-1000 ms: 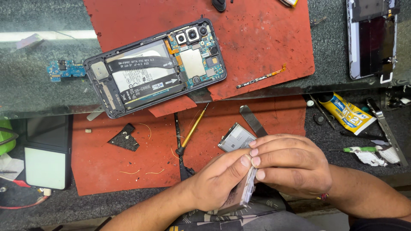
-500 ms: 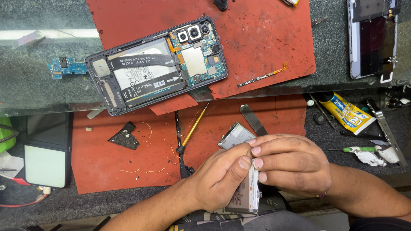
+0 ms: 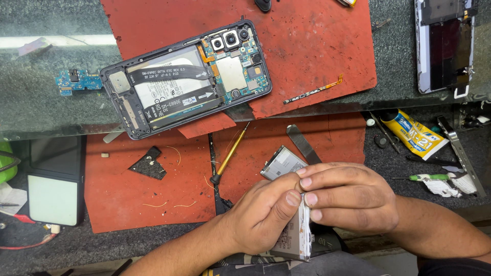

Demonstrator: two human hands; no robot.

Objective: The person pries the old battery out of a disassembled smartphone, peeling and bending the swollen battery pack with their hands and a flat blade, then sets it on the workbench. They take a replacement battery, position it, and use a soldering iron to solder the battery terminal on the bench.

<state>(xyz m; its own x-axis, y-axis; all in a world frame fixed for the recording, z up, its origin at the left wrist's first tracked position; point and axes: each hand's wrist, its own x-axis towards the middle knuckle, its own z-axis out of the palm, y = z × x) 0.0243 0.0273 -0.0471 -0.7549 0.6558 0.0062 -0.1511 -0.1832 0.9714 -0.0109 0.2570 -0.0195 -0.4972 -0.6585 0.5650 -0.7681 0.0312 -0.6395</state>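
Observation:
Both hands meet low in the middle of the head view. My left hand and my right hand together grip a flat grey phone battery held on edge, fingertips pinching its upper rim. Just above the fingers a second grey battery lies on the lower red mat. An opened phone with its back off, showing battery, cameras and circuit board, lies tilted on the upper red mat.
A yellow-handled screwdriver and a metal pry blade lie above the hands. A small blue circuit board sits left of the phone, a thin flex strip to its right. A glue tube lies right; another phone left.
The camera view has shifted slightly. The held battery has been drawn a bit further down between the fingers; both hands stay in the same place.

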